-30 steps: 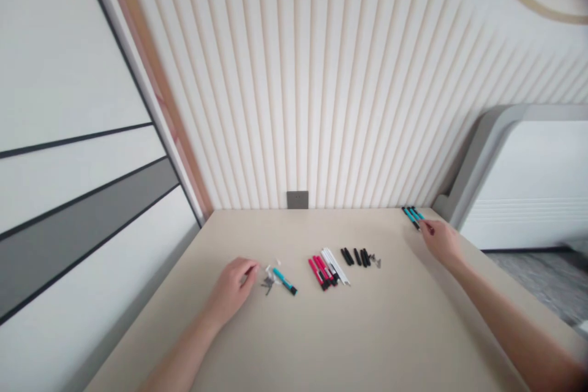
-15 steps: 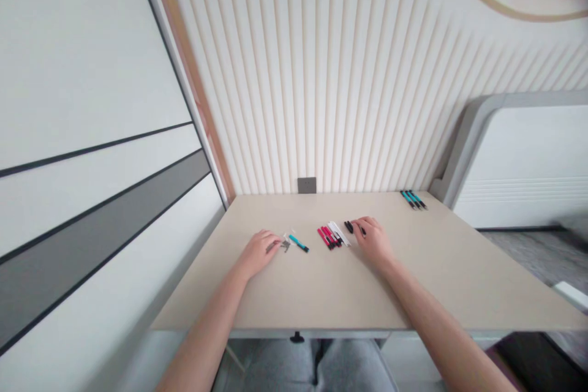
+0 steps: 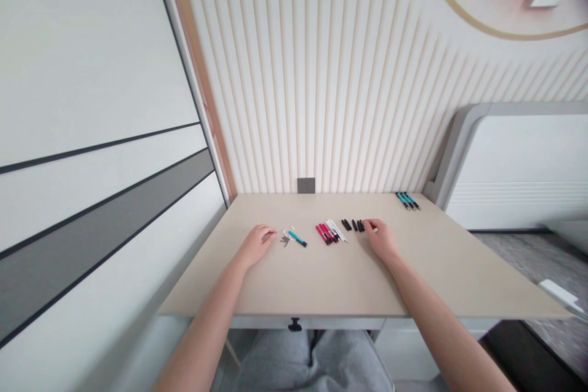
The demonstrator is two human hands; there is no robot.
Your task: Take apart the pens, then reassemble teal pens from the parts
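In the head view, the person's left hand is resting on the beige desk to the left of the landmark, a bundle of red pens. Its fingers are curled narrowly over the desktop. Nothing is visibly gripped, though the view cannot confirm whether the hand is holding a small item. A cluster of small metal parts is lying just beside the fingertips, closer to the landmark, and a teal pen is lying at a slant between those parts and the landmark.

The right hand is resting on the desk to the right of the landmark, with its fingers touching or just beside a row of short black pen parts. The grip is narrow, and whether it is holding anything cannot be determined at this size. A small pale item is showing at the fingertips, too small to identify.

White pens are lying against the landmark's right side. Teal-and-black pens are lying well to the right of the landmark, near the desk's far edge.
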